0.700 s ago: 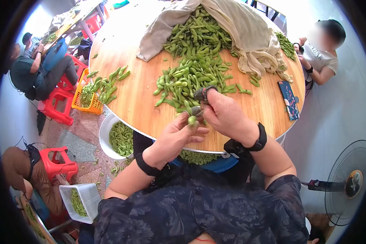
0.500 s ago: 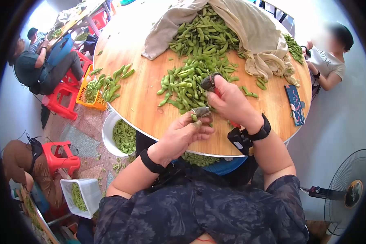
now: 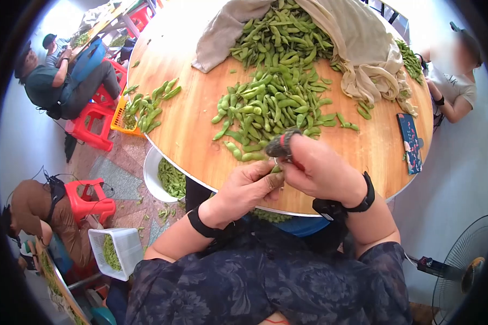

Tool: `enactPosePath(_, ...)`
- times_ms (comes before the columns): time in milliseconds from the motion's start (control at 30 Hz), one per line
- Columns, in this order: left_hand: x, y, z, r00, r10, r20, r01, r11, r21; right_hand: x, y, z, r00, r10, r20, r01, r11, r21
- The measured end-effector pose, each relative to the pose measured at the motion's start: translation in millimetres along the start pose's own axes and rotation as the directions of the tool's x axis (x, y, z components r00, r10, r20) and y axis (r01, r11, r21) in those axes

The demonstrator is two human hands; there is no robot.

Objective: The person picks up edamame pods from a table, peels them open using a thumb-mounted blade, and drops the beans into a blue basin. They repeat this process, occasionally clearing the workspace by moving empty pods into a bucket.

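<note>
My left hand [image 3: 243, 189] pinches a green soybean pod [image 3: 276, 168] just off the table's near edge. My right hand [image 3: 320, 165] is closed beside the pod, its fingertips close to it. A dark finger cover with a red band [image 3: 281, 145] wraps my right index finger. The red-handled tool seen in my right hand half a second ago is mostly hidden by my fingers now; only a thin pale piece shows at the pod. A heap of pods [image 3: 271, 100] lies just beyond my hands on the round wooden table [image 3: 192, 127].
A beige cloth [image 3: 358, 46] partly covers the pod heap. At the right lies a dark-blue patterned case [image 3: 409, 143]. A white bucket [image 3: 153, 181], a white basket [image 3: 130, 252] and a yellow basket [image 3: 126, 116] hold pods. Other people sit left and right. A fan [image 3: 466, 268] stands at right.
My two hands have come together at the pod, the right one lower and nearer. The left fingers have closed round the pod. The view has shifted slightly.
</note>
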State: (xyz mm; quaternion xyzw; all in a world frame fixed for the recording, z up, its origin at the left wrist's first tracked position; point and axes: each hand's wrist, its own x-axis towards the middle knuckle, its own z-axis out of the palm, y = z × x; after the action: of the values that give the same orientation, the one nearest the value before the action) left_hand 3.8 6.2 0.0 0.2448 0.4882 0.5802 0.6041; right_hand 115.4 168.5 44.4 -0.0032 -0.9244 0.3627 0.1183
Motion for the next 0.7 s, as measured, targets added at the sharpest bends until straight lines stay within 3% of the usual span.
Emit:
enactPosePath(33,-0.2,-1.0,-2.0,1.0,0.0,-0.007,0.0,1.0,0.003,-3.1,-0.6,2.9,1.0,-0.006,0.0,0.006,1.0,0.005)
enactPosePath(100,-0.2,-1.3,-6.5,0.995,0.082,0.057,-0.055,0.924,-0.379,-7.1,-0.7,8.6,0.955,-0.004,-0.296,0.049,0.988,0.146)
enactPosePath(133,-2.0,-0.6,-6.9,0.995,0.087,0.054,-0.06,0.924,-0.377,-7.4,-0.6,10.9,0.955,-0.01,-0.296,0.055,0.988,0.145)
enactPosePath(200,-8.0,-1.6,-6.1,0.987,0.039,0.155,0.029,0.911,-0.412,-5.3,0.0,17.1,0.928,-0.187,-0.323,0.186,0.982,-0.036)
enactPosePath(233,-5.2,-4.7,-4.5,0.982,0.121,0.148,-0.044,0.896,-0.441,-2.8,0.9,20.2,0.89,-0.365,-0.274,0.306,0.923,-0.234)
enactPosePath(267,-5.7,-3.8,0.6,0.981,0.125,0.148,-0.048,0.896,-0.442,-3.3,0.9,20.4,0.889,-0.368,-0.272,0.309,0.921,-0.236)
enactPosePath(333,-8.5,8.3,15.8,0.99,0.124,-0.066,-0.14,0.825,-0.548,-7.6,0.4,21.6,0.922,-0.365,-0.131,0.343,0.925,-0.163)
enactPosePath(400,-8.3,5.2,20.4,0.983,0.128,-0.128,-0.177,0.837,-0.519,-11.0,1.3,25.8,0.927,-0.363,-0.097,0.343,0.923,-0.175)
enactPosePath(467,-7.0,0.7,19.7,0.971,0.136,-0.194,-0.216,0.848,-0.485,-12.9,-5.2,22.6,0.969,-0.199,-0.146,0.201,0.98,-0.006)
enactPosePath(500,-4.9,-5.1,15.5,0.944,0.259,-0.204,-0.316,0.884,-0.343,-12.3,-1.6,23.9,0.966,-0.127,-0.226,0.167,0.972,0.168)
enactPosePath(533,-3.5,-9.2,11.8,0.905,0.379,-0.194,-0.414,0.889,-0.194,-13.7,-2.1,19.4,0.966,-0.127,-0.227,0.167,0.971,0.169)
enactPosePath(600,-5.5,-13.0,4.7,0.944,0.299,-0.143,-0.323,0.925,-0.201,-13.7,-8.2,7.8,0.953,0.128,-0.275,-0.048,0.959,0.28)
enactPosePath(633,-8.1,-14.7,3.0,0.973,0.212,-0.093,-0.227,0.952,-0.204,-10.8,-0.7,10.0,0.974,0.089,-0.207,-0.013,0.939,0.343)
enactPosePath(667,-8.7,-14.9,3.7,0.974,0.207,-0.097,-0.223,0.954,-0.203,-8.8,-2.4,8.5,0.974,0.091,-0.205,-0.014,0.937,0.349)
enactPosePath(700,-8.3,-13.9,5.3,0.968,0.222,-0.118,-0.241,0.953,-0.185,-6.4,-8.8,4.0,0.976,0.218,-0.022,-0.188,0.886,0.424)
